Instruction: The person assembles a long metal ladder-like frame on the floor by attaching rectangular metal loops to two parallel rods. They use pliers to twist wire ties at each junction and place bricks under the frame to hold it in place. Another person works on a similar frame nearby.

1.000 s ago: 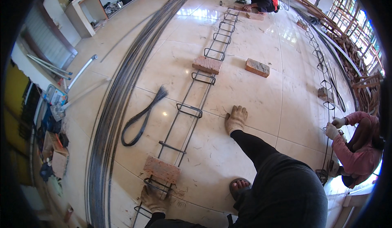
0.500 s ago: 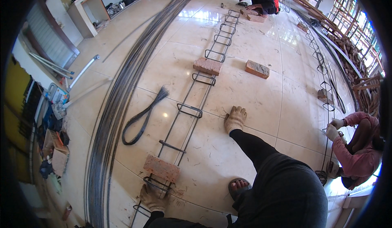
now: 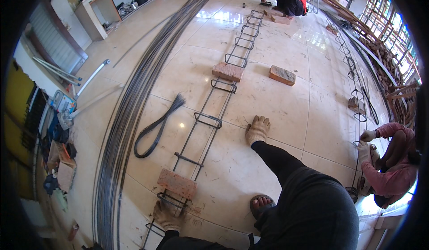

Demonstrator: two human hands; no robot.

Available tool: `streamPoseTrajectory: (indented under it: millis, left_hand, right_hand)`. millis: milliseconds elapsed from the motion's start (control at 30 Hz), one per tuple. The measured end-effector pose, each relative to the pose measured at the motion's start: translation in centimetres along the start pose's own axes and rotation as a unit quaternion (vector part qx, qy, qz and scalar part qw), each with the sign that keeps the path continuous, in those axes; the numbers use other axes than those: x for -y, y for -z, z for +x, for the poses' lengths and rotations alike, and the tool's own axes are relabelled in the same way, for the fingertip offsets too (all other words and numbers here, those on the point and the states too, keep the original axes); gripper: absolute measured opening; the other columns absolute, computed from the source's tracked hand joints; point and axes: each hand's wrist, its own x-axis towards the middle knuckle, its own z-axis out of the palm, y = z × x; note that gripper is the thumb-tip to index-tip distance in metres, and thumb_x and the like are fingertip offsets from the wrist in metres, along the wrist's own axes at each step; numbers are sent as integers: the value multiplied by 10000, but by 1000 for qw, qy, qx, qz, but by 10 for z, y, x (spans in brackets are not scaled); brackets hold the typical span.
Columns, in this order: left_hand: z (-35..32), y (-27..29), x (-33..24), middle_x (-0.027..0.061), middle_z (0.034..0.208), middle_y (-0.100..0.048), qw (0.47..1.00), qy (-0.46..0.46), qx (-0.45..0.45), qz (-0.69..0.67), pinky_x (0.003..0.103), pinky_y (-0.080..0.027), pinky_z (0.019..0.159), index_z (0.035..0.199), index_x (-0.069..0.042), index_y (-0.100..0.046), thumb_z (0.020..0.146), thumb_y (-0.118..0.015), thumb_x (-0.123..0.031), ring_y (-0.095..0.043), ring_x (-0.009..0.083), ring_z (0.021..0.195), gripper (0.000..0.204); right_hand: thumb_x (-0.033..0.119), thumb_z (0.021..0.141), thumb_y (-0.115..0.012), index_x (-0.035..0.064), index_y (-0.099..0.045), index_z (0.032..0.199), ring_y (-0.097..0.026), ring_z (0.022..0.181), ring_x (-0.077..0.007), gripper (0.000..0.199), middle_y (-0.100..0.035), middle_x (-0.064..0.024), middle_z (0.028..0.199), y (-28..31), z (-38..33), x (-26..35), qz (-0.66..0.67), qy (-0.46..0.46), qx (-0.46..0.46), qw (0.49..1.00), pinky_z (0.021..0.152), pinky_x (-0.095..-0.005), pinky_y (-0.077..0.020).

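rebar cage [image 3: 206,116] — near end cut by lower edge | left hand [image 3: 167,215] — fingers hidden under gloved back

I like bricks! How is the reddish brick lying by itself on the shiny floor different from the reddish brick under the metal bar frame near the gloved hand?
The lone reddish brick lies on bare tile, right of the long rebar frame, carrying nothing. The near reddish brick sits under that frame, propping its rods, close to the gloved left hand. The lone one lies farther off and looks smaller. Both are rough, rectangular and lie flat.

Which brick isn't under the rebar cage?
The loose brick lying alone on the tile floor, right of the rebar cage. The near brick and middle brick sit under its bars.
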Motion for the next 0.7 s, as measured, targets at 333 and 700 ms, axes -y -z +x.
streamPoseTrajectory:
  millis: [333,700]
  left_hand:
    - [4,-6,3,246,1573,-443,1000,5,18,1,583,-268,1238,1555,4,-438,597,-885,-719,-392,433,1464,1280]
    - [2,7,-5,253,1550,-458,1000,8,-1,3,591,-283,1225,1551,1,-447,572,-908,-681,-409,437,1445,1279]
  right_hand:
    - [302,925,-703,10,-590,1359,-470,1330,-412,536,-549,-212,1342,-6,1,-2,-17,0,-13,1000,1149,-554,-381]
    - [302,924,-705,7,-592,1376,-476,1315,-406,552,-556,-211,1338,0,0,2,-13,2,-5,1000,1146,-550,-384]
